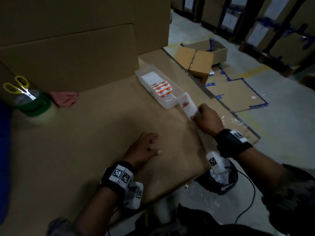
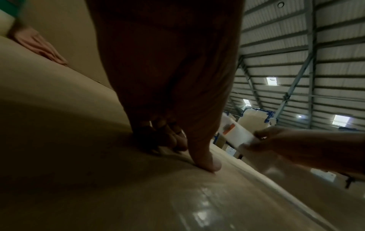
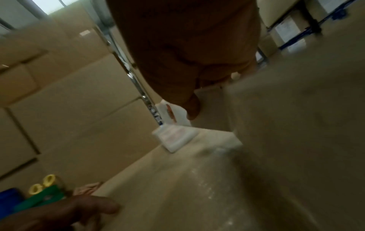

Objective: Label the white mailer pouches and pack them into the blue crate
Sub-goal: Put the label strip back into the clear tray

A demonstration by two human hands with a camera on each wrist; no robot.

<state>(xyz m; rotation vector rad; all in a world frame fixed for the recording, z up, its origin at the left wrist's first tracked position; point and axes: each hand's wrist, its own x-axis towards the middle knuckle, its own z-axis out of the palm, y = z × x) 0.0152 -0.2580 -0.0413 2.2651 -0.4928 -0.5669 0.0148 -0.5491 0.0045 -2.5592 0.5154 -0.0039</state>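
The right hand (image 1: 207,119) pinches a white label strip (image 1: 187,106) (an orange mark on it) just beyond its fingertips, beside the near end of the clear tray (image 1: 167,106) of labels. The left hand (image 1: 143,149) rests on the cardboard tabletop (image 1: 85,133), fingers loosely spread and holding nothing, well apart from the strip. No mailer pouch shows; something blue (image 1: 4,150) lies far to its left, too dark to identify

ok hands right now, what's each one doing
Left hand: open, fingers resting on the cardboard top.
Right hand: pinching a label strip.
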